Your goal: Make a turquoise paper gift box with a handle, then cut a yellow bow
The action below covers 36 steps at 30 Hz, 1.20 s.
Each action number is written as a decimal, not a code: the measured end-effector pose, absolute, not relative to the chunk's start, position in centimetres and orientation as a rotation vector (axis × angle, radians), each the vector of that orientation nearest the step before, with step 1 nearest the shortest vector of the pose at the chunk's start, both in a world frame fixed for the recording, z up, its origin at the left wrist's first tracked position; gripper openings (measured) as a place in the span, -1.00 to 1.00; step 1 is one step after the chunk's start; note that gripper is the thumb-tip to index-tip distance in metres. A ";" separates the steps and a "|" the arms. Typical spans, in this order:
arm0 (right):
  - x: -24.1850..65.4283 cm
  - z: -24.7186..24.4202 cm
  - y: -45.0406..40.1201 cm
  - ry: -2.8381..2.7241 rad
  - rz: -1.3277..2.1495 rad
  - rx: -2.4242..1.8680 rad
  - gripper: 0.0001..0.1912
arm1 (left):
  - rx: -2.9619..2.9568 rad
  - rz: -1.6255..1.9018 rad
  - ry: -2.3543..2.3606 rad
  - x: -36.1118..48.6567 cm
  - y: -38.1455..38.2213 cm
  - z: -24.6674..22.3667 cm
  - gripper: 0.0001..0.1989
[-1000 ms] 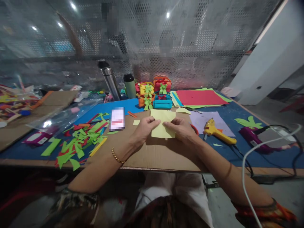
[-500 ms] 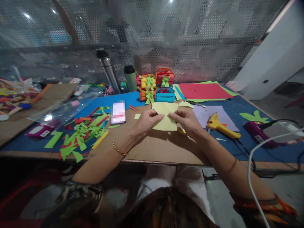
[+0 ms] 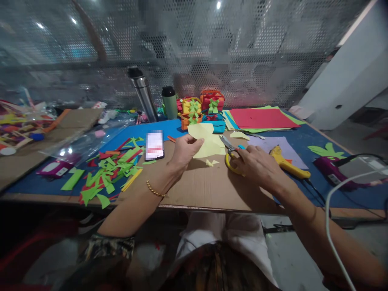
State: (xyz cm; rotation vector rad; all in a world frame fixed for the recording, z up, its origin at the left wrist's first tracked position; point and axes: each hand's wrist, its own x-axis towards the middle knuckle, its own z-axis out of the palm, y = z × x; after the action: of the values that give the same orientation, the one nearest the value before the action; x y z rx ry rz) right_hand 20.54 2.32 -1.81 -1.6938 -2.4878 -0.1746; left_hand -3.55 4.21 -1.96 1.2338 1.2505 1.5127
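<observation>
My left hand (image 3: 186, 151) pinches the left side of a pale yellow sheet of paper (image 3: 209, 143) just above the cardboard. To its right, my right hand (image 3: 254, 163) is on a pair of scissors (image 3: 232, 159) with yellow handles, the blades pointing up and left toward the paper's right edge. Whether the blades touch the paper is hard to make out. Small pale yellow scraps (image 3: 212, 163) lie on the brown cardboard (image 3: 200, 188) below the sheet. Another pale yellow piece (image 3: 239, 135) rests behind the scissors.
Small paper bags (image 3: 214, 121) with bows stand behind my hands. A phone (image 3: 154, 144) and a heap of paper strips (image 3: 112, 169) lie left; a yellow glue gun (image 3: 287, 163) and power unit (image 3: 330, 169) lie right. Bottles (image 3: 170, 104) and red sheets (image 3: 263, 119) stand farther back.
My right hand has let go of the yellow paper and taken up the scissors. The sheet now hangs from my left hand alone, and scraps show on the cardboard below it.
</observation>
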 end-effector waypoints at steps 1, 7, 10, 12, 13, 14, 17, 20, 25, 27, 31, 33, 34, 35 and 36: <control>20.6 -2.1 2.0 -2.507 -0.201 -1.731 -0.69 | 1.242 1.513 1.265 -3.5 4.2 -1.9 -0.82; 20.9 -2.9 3.1 -2.444 -0.070 -1.823 -0.64 | 1.306 1.656 1.259 -5.0 4.8 -0.8 -0.82; 21.6 -2.8 4.9 -2.344 0.021 -1.875 -0.60 | 1.373 1.784 1.295 -6.3 5.4 0.0 -0.82; 22.1 -2.9 5.7 -2.300 0.058 -1.882 -0.53 | 1.419 1.852 1.324 -6.9 5.6 0.2 -0.84; 22.4 -3.0 5.9 -2.250 0.131 -1.863 -0.49 | 1.431 1.877 1.331 -7.2 5.7 0.3 -0.85; 22.6 -3.1 6.0 -2.168 0.245 -1.811 -0.46 | 1.438 1.892 1.328 -7.3 5.8 0.3 -0.86; 22.9 -3.0 5.3 -1.816 0.754 -1.478 -0.31 | 1.444 1.899 1.291 -7.6 5.9 0.2 -0.87; 22.4 -1.7 3.7 -1.676 1.169 -1.207 -0.20 | 1.429 1.907 1.277 -7.7 5.9 0.2 -0.85; 20.3 1.2 2.4 -1.674 1.353 -1.039 -0.20 | 1.375 2.006 1.279 -8.0 6.1 0.5 -0.83; 19.4 1.6 2.7 -1.700 1.303 -1.053 -0.33 | 1.356 2.066 1.293 -8.1 6.1 0.6 -0.80; 18.2 0.9 3.4 -1.843 1.154 -1.081 -0.51 | 1.313 2.182 1.312 -8.1 5.8 0.7 -0.72; 17.8 0.4 3.3 -1.862 1.117 -1.079 -0.50 | 1.299 2.175 1.336 -7.9 5.5 0.7 -0.70; 17.7 0.2 3.3 -1.861 1.114 -1.087 -0.49 | 1.300 2.156 1.343 -7.8 5.3 0.7 -0.69; 17.7 0.0 3.2 -1.861 1.118 -1.096 -0.47 | 1.305 2.131 1.342 -7.7 5.2 0.6 -0.70; 17.7 -0.1 3.1 -1.862 1.123 -1.104 -0.46 | 1.313 2.107 1.338 -7.6 5.1 0.6 -0.70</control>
State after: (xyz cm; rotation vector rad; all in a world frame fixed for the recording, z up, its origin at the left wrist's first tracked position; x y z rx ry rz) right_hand 17.68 3.06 -0.13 -1.1036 -1.8617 1.1229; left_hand -7.63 5.08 0.59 1.3134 1.3381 2.1071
